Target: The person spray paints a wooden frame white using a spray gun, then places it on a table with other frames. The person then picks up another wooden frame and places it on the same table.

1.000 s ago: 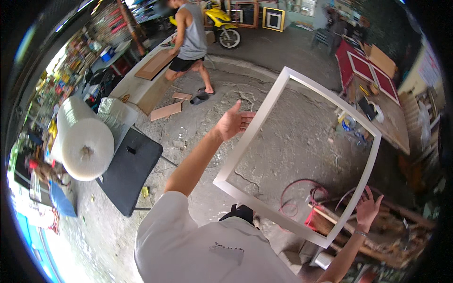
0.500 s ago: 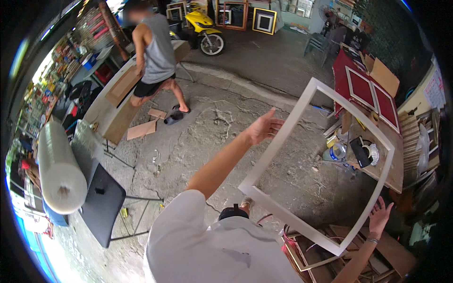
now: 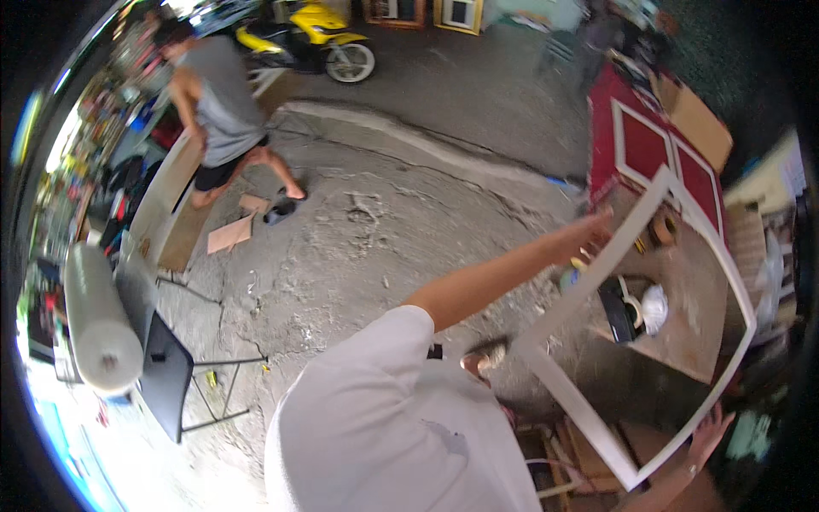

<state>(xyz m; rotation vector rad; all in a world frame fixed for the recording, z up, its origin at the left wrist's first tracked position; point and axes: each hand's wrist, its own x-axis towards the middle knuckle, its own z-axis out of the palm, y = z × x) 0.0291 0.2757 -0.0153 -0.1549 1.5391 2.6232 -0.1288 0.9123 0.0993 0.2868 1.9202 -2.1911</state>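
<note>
An empty white rectangular picture frame (image 3: 582, 420) is held up in the air, tilted, between my two hands. My left hand (image 3: 595, 237) is at its upper-left bar; the fingers are blurred and partly behind the bar. Against the lower-right bar rests my right hand (image 3: 706, 433), its fingers stretched outward along the outer edge. Through the frame's opening show a wooden worktable (image 3: 691, 341), a black object (image 3: 618, 309) and a white round item (image 3: 655, 309). Near the frame's top corner lies a brown tape roll (image 3: 663, 229).
A red board (image 3: 601, 128) bearing white frames stands behind the worktable. Frame pieces (image 3: 589, 452) are piled below. At left are a bubble-wrap roll (image 3: 98, 316), a black folding table (image 3: 166, 375) and a person (image 3: 223, 102) at a long bench. A yellow scooter (image 3: 320, 30) is parked behind.
Both hands have carried the white frame to the right, toward the worktable. My left arm reaches further out. The view has shifted, and the other person appears further left.
</note>
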